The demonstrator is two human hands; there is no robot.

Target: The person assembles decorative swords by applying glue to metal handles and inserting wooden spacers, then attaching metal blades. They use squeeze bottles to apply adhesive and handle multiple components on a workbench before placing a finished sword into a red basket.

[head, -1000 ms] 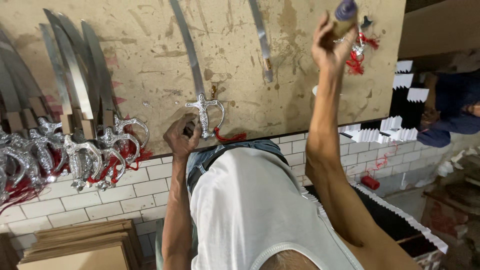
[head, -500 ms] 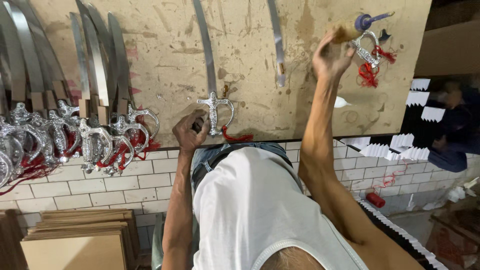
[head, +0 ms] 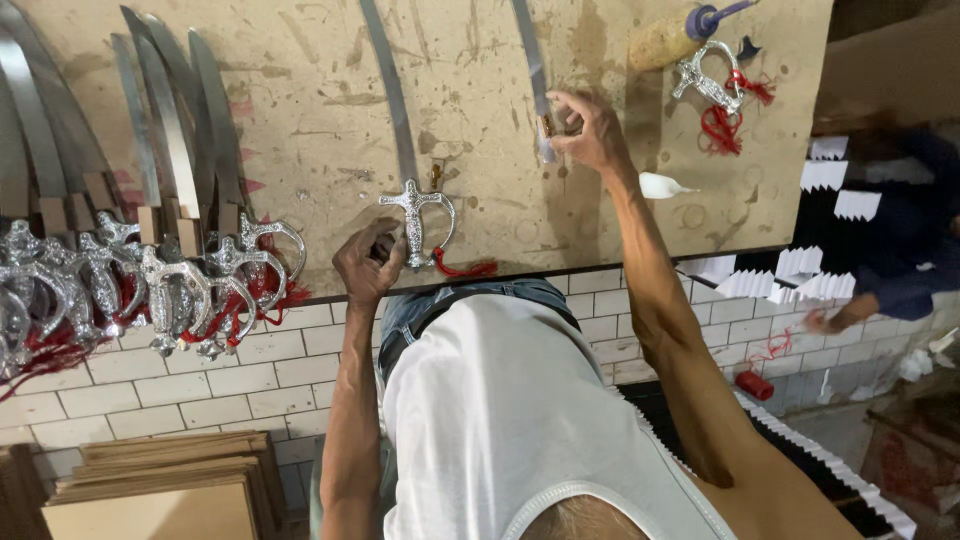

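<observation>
On a worn wooden table [head: 480, 180] lies a curved sword [head: 413, 215] with a silver hilt and a red tassel. My left hand [head: 366, 264] is curled at the lower end of that hilt. To the right lies a second blade [head: 530, 60] without a hilt. My right hand [head: 592, 130] pinches its near end. A yellow bottle with a blue nozzle [head: 668, 38] lies on its side at the far right. Beside the bottle rests a loose silver hilt with a red tassel [head: 708, 82].
Several finished swords with silver hilts [head: 150, 270] are heaped at the table's left. A white scrap [head: 665, 185] lies near my right forearm. Flat boards [head: 170, 480] are stacked below left. Another person's arm [head: 860, 305] reaches in low at the right, near a red spool [head: 755, 385].
My right hand held the bottle up; the bottle now lies on the table and the hand has come down to the bare blade's end. My left hand stayed at the hilt.
</observation>
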